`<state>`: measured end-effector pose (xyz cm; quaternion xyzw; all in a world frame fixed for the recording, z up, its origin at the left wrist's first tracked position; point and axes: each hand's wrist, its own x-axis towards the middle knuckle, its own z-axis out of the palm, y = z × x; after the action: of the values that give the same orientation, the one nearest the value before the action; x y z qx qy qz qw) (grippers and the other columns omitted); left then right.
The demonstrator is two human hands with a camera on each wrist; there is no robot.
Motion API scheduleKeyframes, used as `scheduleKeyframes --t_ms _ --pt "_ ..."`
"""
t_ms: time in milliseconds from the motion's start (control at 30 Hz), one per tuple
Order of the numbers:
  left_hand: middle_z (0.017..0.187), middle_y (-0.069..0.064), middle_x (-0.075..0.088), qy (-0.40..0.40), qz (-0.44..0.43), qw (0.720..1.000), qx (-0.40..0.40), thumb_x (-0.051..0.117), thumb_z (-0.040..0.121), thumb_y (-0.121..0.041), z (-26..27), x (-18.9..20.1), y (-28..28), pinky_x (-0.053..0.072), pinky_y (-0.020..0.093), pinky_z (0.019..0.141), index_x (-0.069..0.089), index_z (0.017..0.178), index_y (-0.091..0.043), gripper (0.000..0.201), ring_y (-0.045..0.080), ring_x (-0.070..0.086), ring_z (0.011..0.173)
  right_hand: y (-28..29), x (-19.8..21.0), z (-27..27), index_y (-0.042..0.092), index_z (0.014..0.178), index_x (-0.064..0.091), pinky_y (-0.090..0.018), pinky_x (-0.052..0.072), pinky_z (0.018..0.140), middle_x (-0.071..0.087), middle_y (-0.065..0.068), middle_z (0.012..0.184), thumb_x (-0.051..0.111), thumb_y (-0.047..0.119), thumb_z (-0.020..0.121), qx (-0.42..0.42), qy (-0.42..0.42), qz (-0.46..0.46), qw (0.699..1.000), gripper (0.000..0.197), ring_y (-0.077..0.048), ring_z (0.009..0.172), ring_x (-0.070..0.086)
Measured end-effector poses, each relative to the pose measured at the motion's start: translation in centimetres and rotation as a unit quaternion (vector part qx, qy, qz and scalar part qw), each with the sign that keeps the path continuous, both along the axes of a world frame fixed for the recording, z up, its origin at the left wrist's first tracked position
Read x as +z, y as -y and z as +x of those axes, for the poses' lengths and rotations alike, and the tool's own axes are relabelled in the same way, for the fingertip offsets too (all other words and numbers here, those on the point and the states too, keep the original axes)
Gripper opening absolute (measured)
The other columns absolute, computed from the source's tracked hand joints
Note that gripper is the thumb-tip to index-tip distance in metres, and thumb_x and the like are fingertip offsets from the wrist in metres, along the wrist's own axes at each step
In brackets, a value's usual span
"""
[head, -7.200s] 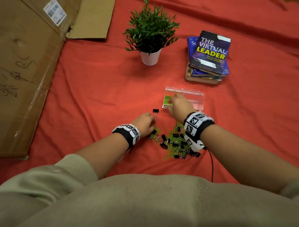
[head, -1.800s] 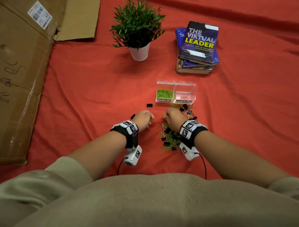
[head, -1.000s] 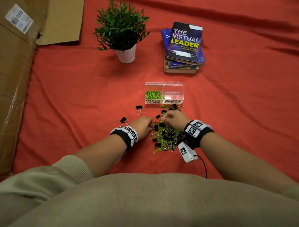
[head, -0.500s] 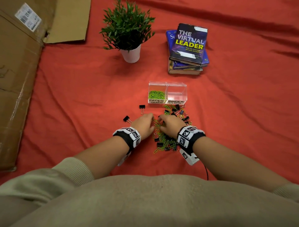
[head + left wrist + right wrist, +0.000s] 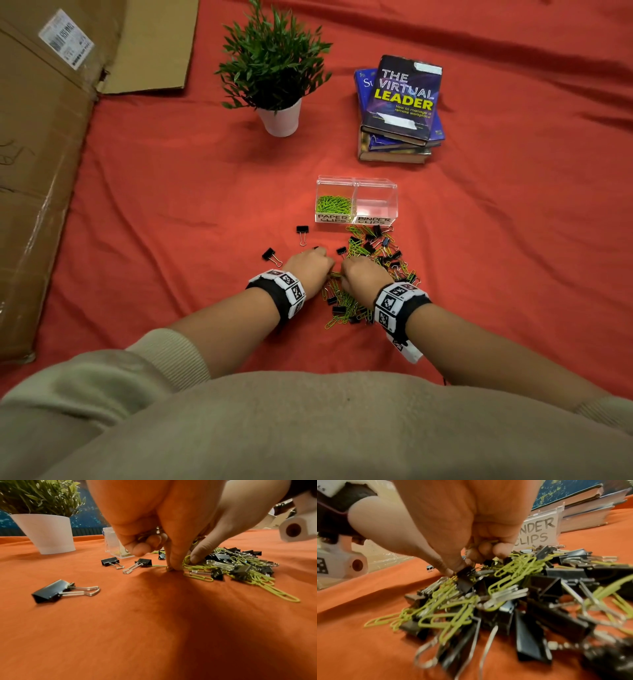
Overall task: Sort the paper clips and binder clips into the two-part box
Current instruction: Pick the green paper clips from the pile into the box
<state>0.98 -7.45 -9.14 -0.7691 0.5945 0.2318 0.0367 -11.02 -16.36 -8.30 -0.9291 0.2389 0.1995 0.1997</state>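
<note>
A clear two-part box (image 5: 356,183) stands on the red cloth. Its "PAPER CLIPS" half holds green paper clips (image 5: 333,204); its "BINDER CLIPS" half (image 5: 375,205) looks bare. A mixed pile of green paper clips and black binder clips (image 5: 373,255) lies in front of it. My left hand (image 5: 310,265) is at the pile's left edge. In the left wrist view it (image 5: 171,566) keeps paper clips in its curled fingers and pinches another against the cloth. My right hand (image 5: 361,274) sits on the pile, with paper clips (image 5: 481,544) in its curled fingers and its fingertips (image 5: 452,573) down among the clips.
Three binder clips lie apart, left of the pile (image 5: 302,230) (image 5: 269,255) (image 5: 341,250). A potted plant (image 5: 274,68) and a stack of books (image 5: 400,109) stand behind the box. Flattened cardboard (image 5: 41,154) covers the left side.
Over the last second my right hand moved left and nearer until it met the left hand at the pile's left edge. The box and loose binder clips stayed put.
</note>
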Motion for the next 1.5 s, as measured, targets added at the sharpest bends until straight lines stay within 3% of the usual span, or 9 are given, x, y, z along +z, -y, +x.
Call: scheduleKeyframes --t_ms 267,433,600,800,1000,1133,1233,1367,1500 --pt "0.111 0.011 0.053 -0.068 -0.013 0.996 0.049 0.05 0.092 -0.023 0.6 -0.5 -0.1 0.047 0.04 0.082 0.058 0.105 -0.009 0.021 0.031 0.057 0.103 4.7 4.1 2.2 0.008 0.097 0.057 -0.018 0.037 0.049 0.056 -0.002 0.079 0.042 0.025 0.099 -0.066 -0.015 0.143 0.987 0.023 -0.009 0.058 0.047" --pt "0.109 0.015 0.046 -0.12 -0.014 0.989 0.091 0.049 0.091 -0.021 0.6 -0.5 -0.4 0.046 0.039 0.077 0.053 0.101 -0.003 0.02 0.034 0.057 0.09 7.8 7.0 6.5 0.005 0.092 0.056 -0.023 0.037 0.052 0.054 -0.004 0.079 0.041 0.025 0.099 -0.11 0.068 0.106 0.986 0.025 -0.016 0.067 0.05" --pt "0.099 0.019 0.06 -0.157 -0.027 0.978 0.133 0.046 0.09 -0.014 1.2 0.4 0.6 0.045 0.038 0.076 0.053 0.094 -0.002 0.015 0.034 0.057 0.09 8.4 5.8 10.6 -0.003 0.104 0.059 -0.034 0.046 0.075 0.064 -0.02 0.103 0.046 0.014 0.095 -0.103 0.047 0.004 0.994 0.022 -0.033 0.094 0.06" --pt "0.098 0.019 0.064 -0.174 -0.09 0.965 0.174 0.048 0.094 -0.014 3.3 3.4 3.6 0.042 0.033 0.073 0.055 0.098 -0.002 0.015 0.032 0.059 0.09 8.7 4.6 10.3 0.004 0.11 0.064 -0.034 0.05 0.087 0.067 -0.018 0.109 0.057 0.016 0.088 -0.113 0.086 0.019 0.99 0.026 -0.031 0.101 0.062" --pt "0.099 0.016 0.062 -0.15 -0.156 0.959 0.183 0.05 0.092 -0.012 5.8 5.6 8.2 0.04 0.031 0.073 0.056 0.098 -0.004 0.012 0.03 0.057 0.091 7.9 5.0 5.6 0.01 0.09 0.066 -0.034 0.056 0.068 0.068 -0.007 0.082 0.051 0.016 0.089 -0.162 0.174 0.044 0.97 0.017 -0.022 0.074 0.065" --pt "0.109 0.015 0.06 -0.117 -0.118 0.978 0.126 0.05 0.091 -0.01 6.1 5.2 10.1 0.041 0.032 0.083 0.057 0.102 -0.004 0.014 0.03 0.054 0.103 5.9 2.1 2.3 0.007 0.105 0.063 -0.039 0.057 0.079 0.062 -0.009 0.108 0.05 0.012 0.089 -0.095 0.047 0.031 0.994 0.021 -0.024 0.09 0.063" --pt "0.112 0.012 0.06 -0.106 -0.098 0.985 0.09 0.05 0.09 -0.011 5.9 4.9 10.3 0.043 0.034 0.087 0.058 0.106 -0.007 0.018 0.029 0.054 0.107 4.9 0.2 1.0 0.004 0.121 0.054 -0.043 0.051 0.091 0.049 -0.009 0.124 0.054 0.01 0.087 -0.067 0.055 -0.001 0.996 0.034 -0.028 0.114 0.05" --pt "0.122 0.008 0.059 -0.092 -0.127 0.986 0.061 0.051 0.09 -0.015 5.4 4.8 8.8 0.045 0.035 0.094 0.058 0.117 -0.012 0.028 0.026 0.054 0.113 4.7 -0.6 0.6 0.002 0.118 0.054 -0.038 0.048 0.091 0.05 -0.011 0.119 0.054 0.012 0.09 -0.051 0.077 -0.023 0.995 0.03 -0.027 0.115 0.044" --pt "0.109 0.004 0.058 -0.086 -0.178 0.978 0.068 0.052 0.086 -0.012 4.7 4.3 6.4 0.048 0.036 0.087 0.061 0.104 -0.014 0.02 0.023 0.053 0.106 4.6 -0.9 0.3 -0.003 0.094 0.06 -0.04 0.051 0.075 0.052 -0.014 0.102 0.051 0.01 0.092 -0.03 0.108 -0.039 0.993 0.016 -0.03 0.099 0.049"
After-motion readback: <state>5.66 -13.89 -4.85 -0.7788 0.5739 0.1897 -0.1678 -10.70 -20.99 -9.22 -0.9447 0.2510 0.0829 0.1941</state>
